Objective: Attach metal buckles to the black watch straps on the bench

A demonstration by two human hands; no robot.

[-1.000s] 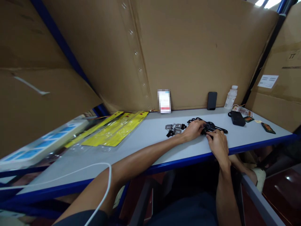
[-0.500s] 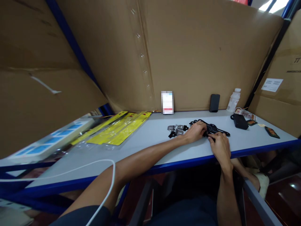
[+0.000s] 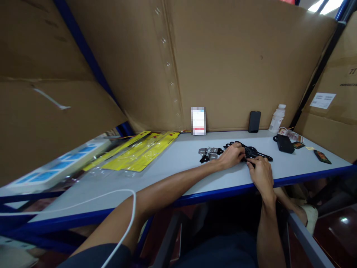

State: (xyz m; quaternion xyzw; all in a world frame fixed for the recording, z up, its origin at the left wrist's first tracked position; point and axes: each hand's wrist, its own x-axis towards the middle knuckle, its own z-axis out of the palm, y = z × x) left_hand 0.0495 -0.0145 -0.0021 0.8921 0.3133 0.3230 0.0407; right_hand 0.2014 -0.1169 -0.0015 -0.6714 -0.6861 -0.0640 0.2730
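Observation:
Both hands are close together over a pile of glossy black parts with long slim arms, right of the middle of the table. My left hand is closed, its fingertips pinched down at the left side of the pile. From the front edge, my right hand reaches in with curled fingers, thumb and fingertips at a black piece. What exactly the fingertips grip is hidden and small. Beside my left wrist lie several grey metal plates with black ends.
Yellow packaging cards in clear plastic lie left, near a white box with blue panels. A lit phone, a dark phone and a bottle stand at the back. A black case lies right. A white cable crosses my left arm.
Almost nothing differs. My hands stay at the black parts, with only slight finger movement; the view has shifted a little.

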